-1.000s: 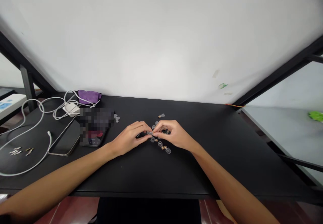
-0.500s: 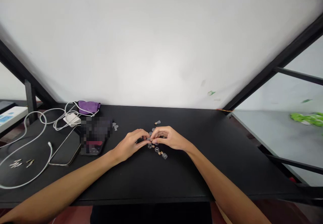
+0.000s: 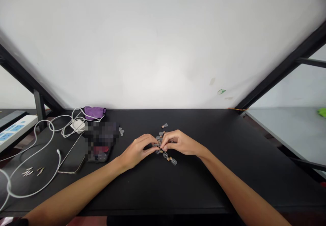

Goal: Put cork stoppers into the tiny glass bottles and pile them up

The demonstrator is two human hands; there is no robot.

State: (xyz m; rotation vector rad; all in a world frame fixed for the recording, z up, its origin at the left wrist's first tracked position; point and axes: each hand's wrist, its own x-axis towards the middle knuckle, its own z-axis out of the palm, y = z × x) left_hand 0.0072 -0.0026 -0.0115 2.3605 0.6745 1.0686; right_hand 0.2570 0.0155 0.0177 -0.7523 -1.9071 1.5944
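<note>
The left hand (image 3: 136,151) and right hand (image 3: 180,143) meet at the middle of a black desk (image 3: 203,188), their fingertips (image 3: 156,143) pressed together and pinching a small glass vial (image 3: 159,144) (the fingers hide most of it, so its exact shape is hard to tell). More tiny glass bulbs (image 3: 160,138) crowd right around the fingertips, some with little brass-coloured fittings. Just below the right fingers (image 3: 168,146), a round glass bulb (image 3: 165,155) lies linked by a brass-coloured fitting to a small glass bottle (image 3: 174,161). A single vial (image 3: 164,125) lies alone a little beyond the fingertips. Well left of the left fingers sit a few clear pieces (image 3: 121,132), a pixelated patch (image 3: 102,134) over a dark phone (image 3: 99,155), and a second phone (image 3: 72,159). Farther left of the fingers lie a white charger (image 3: 77,125), a purple pouch (image 3: 94,113), a looping white cable (image 3: 34,159), some small metal pins (image 3: 28,172), and a power strip (image 3: 15,131).
</note>
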